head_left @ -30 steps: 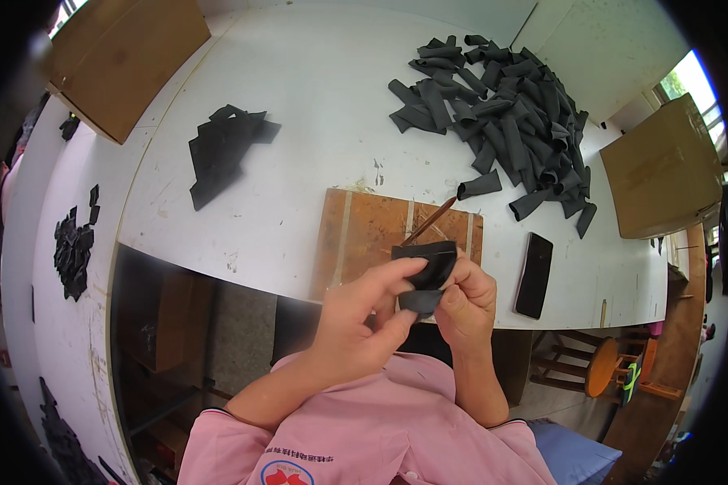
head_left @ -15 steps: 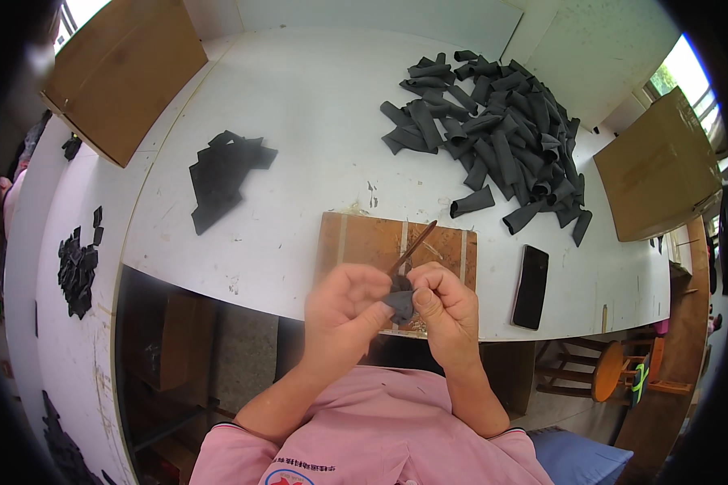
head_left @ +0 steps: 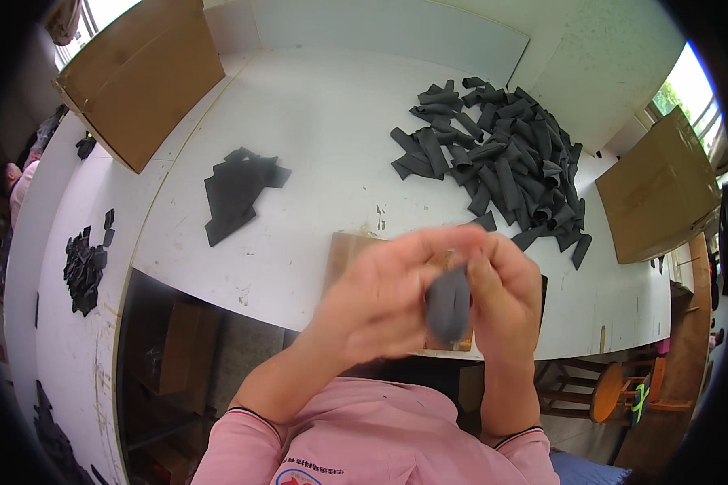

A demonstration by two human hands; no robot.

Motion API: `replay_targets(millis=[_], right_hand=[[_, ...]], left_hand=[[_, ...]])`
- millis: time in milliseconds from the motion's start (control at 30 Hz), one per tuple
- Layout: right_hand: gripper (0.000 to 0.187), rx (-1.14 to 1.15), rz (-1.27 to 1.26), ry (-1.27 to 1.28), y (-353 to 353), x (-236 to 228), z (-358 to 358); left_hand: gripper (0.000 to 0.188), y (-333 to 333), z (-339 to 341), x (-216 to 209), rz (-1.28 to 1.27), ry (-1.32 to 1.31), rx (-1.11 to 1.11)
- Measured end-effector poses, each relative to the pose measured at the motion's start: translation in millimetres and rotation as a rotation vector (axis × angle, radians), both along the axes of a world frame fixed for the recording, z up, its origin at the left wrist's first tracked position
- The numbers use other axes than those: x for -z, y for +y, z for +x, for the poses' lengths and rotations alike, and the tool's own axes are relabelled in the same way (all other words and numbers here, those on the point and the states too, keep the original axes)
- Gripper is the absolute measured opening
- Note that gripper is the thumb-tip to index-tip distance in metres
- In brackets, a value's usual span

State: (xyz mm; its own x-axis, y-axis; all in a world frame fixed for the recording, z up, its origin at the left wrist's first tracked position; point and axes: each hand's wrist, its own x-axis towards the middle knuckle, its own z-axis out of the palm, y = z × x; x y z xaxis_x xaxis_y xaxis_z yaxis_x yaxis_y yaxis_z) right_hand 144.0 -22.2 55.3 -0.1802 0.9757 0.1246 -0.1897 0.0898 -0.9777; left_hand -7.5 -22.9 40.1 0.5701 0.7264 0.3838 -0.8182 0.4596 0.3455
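Observation:
Both hands are raised close to the camera and blurred. My left hand (head_left: 380, 303) and my right hand (head_left: 505, 299) together pinch a dark grey fabric piece (head_left: 449, 303) that stands upright between the fingers. Beneath the hands lies a brown wooden board (head_left: 344, 250) on the white table (head_left: 315, 121), mostly hidden by them. A big heap of dark grey fabric strips (head_left: 493, 158) lies on the table beyond my right hand. A smaller flat stack of dark pieces (head_left: 234, 190) sits to the left.
Brown cardboard sheets lean at the far left (head_left: 141, 77) and at the right (head_left: 659, 194). More dark scraps (head_left: 85, 263) lie on a side surface at the left. A wooden stool (head_left: 615, 392) stands on the floor at the lower right.
Both hands have come up toward the camera with the dark piece and now look larger and blurred. The thin stick seen over the board earlier is out of sight.

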Motion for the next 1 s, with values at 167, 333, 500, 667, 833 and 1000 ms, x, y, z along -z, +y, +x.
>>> replay_targets(millis=[167,333,500,667,833,1000], right_hand=[[0.023,-0.193,-0.310,0.098,39,53,9],[0.022,-0.211,-0.371,0.221,36,75,2],[0.022,-0.286,-0.336,0.144,53,45,3],[0.022,-0.284,-0.440,0.132,46,81,2],[0.023,-0.319,-0.413,0.254,38,92,13],[0.021,-0.436,-0.226,0.095,45,60,14]], left_hand=[[0.036,27,-3,34,-0.447,0.100,-0.046],[0.033,21,0,53,-0.693,0.173,-0.102],[0.031,25,5,45,-0.672,-0.283,0.026],[0.029,25,0,78,-0.815,-0.181,-0.027],[0.033,9,4,65,-0.492,0.297,-0.211],[0.033,-3,9,33,-0.065,0.707,-0.500]])
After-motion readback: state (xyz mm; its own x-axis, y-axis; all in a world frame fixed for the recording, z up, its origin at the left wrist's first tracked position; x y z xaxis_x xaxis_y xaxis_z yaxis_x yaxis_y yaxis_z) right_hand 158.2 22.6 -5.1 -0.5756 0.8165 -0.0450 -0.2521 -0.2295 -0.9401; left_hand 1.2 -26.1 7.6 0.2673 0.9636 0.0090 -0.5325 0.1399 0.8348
